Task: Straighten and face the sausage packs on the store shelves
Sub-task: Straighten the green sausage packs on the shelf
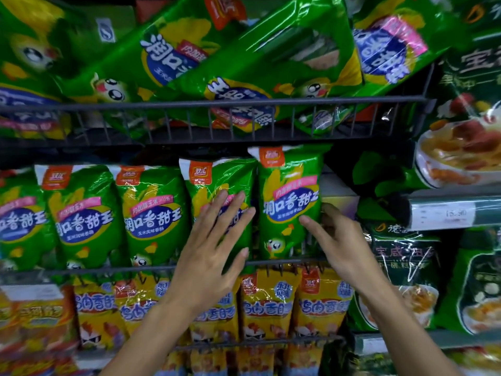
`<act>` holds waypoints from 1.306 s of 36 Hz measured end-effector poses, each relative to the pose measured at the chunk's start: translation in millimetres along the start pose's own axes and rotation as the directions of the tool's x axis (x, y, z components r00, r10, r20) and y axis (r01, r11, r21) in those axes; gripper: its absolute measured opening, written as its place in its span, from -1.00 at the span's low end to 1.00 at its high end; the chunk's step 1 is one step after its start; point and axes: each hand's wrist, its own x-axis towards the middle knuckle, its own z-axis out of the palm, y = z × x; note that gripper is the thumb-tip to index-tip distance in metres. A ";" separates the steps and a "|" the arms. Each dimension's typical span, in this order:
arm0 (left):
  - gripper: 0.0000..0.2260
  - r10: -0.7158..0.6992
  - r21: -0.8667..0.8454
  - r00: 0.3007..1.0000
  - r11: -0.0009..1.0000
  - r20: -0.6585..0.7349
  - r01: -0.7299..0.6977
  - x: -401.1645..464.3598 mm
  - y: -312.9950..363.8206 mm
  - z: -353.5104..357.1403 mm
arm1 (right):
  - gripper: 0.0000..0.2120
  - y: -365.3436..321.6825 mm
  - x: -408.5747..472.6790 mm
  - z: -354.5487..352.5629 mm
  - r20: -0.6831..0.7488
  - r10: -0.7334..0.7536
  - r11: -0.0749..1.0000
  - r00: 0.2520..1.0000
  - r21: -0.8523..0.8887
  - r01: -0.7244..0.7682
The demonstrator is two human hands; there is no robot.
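Observation:
Green sausage packs stand upright in a row on the middle wire shelf (135, 270). My left hand (214, 248) lies flat with spread fingers on the front of the fourth green pack (217, 180). My right hand (336, 240) grips the right edge of the rightmost green pack (287, 202), thumb on its front and fingers curled behind it. That pack stands a little higher than its neighbours. On the top shelf, larger green packs (244, 58) lie tilted and overlapping behind the wire rail (217, 103).
Yellow sausage packs (268, 302) hang in a row below the middle shelf. To the right, dark green packs (401, 267) fill a separate shelf bay with a price strip (444, 213). More green packs (81, 213) stand to the left.

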 end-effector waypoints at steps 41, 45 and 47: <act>-0.41 -0.117 0.102 0.993 0.988 -0.024 0.119 17.2 -22.7 -0.6 | -0.59 -10.8 -7.9 0.9 -0.295 -0.010 0.999 0.955 -0.044 -0.003; -0.40 -0.130 0.119 0.991 0.984 -0.026 0.133 16.7 -19.3 -1.5 | -0.58 -15.2 -12.2 0.9 -0.313 -0.021 0.999 0.950 -0.040 0.009; -0.39 -0.130 0.132 0.991 0.982 -0.021 0.132 15.9 -18.1 -2.0 | -0.52 -18.0 -18.0 7.5 -0.341 -0.071 0.994 0.937 -0.102 0.038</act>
